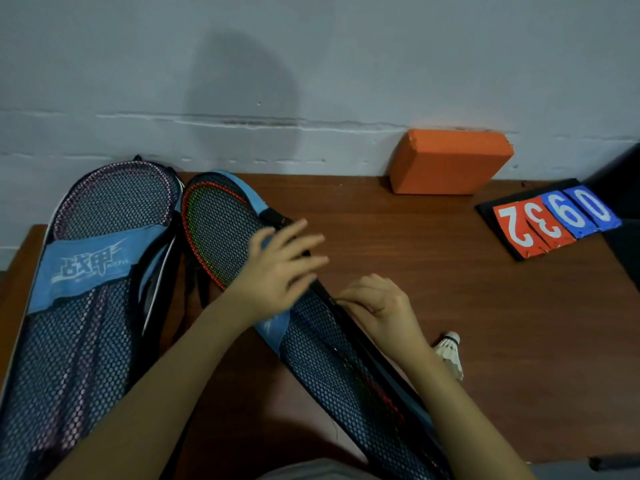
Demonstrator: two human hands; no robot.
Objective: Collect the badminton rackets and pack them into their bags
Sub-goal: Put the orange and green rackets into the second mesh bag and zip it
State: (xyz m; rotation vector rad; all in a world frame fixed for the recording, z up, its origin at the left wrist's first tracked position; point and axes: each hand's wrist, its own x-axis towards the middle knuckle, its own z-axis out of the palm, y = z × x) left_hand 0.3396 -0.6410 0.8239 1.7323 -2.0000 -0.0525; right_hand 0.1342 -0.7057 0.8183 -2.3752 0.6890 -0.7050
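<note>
Item 1, left of frame: mesh racket bag (79,306) with blue band. It lies flat on the brown wooden surface (485,323), its head end toward the wall (311,64). A purple-framed racket (114,199) shows through the mesh, so this bag looks already packed.

Item 2, centre of frame: second mesh bag (332,368), lying on a diagonal from upper left toward lower right. Inside it is a racket with a red and green frame (214,230), its head at the bag's wide upper end. The bag is laid flat so that its long side edge faces the right hand.

Item 3, left hand (280,268): fingers spread and loose, palm pressing down on the bag where the head narrows. It grasps nothing. Judged purpose: to pin the bag steady while the edge is worked.

Item 4, right hand (377,303): fingers curled in a pinch at the bag's dark right edge, probably on a zipper pull, though the pull itself is too small to make out. Judged step: zipping this second bag shut.

Item 5, lower right of centre: white shuttlecock (450,351), lying on its side just beside the right wrist, outside both bags.

Item 6, upper right: orange foam block (450,161) against the wall.

Item 7, right edge: flip scoreboard (550,220) with red and blue number cards, well apart from the bags.
</note>
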